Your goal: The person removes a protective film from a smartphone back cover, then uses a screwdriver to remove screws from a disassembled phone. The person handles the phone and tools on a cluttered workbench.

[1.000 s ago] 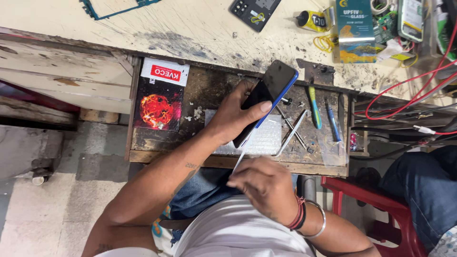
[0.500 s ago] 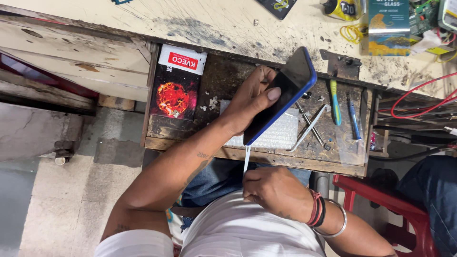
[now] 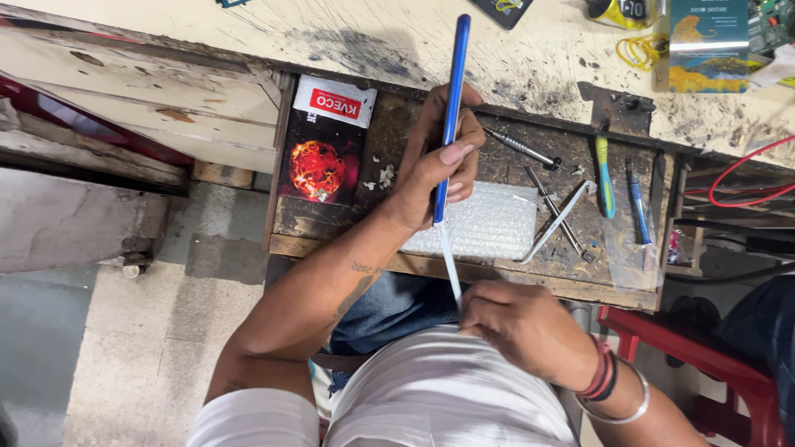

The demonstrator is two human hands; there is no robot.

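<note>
My left hand (image 3: 435, 161) grips a blue-edged smartphone (image 3: 451, 108), held upright and seen edge-on above an open wooden drawer (image 3: 331, 240). My right hand (image 3: 517, 327), close to my white shirt, pinches the lower end of a thin white strip (image 3: 449, 261) that runs from the phone's bottom edge down to my fingers. The strip is stretched taut between the two hands. Bangles and threads circle my right wrist.
In the drawer lie a sheet of bubble wrap (image 3: 484, 228), metal tweezers (image 3: 559, 219), screwdrivers (image 3: 517, 147), a green tool (image 3: 603, 175), a blue pen (image 3: 636, 203) and a black-and-red box (image 3: 323, 145). A scarred worktop (image 3: 373, 41) lies beyond. A red stool (image 3: 704, 356) stands at right.
The phone has turned from tilted with its screen showing to upright and edge-on. The white strip is drawn out longer between the phone and my right hand.
</note>
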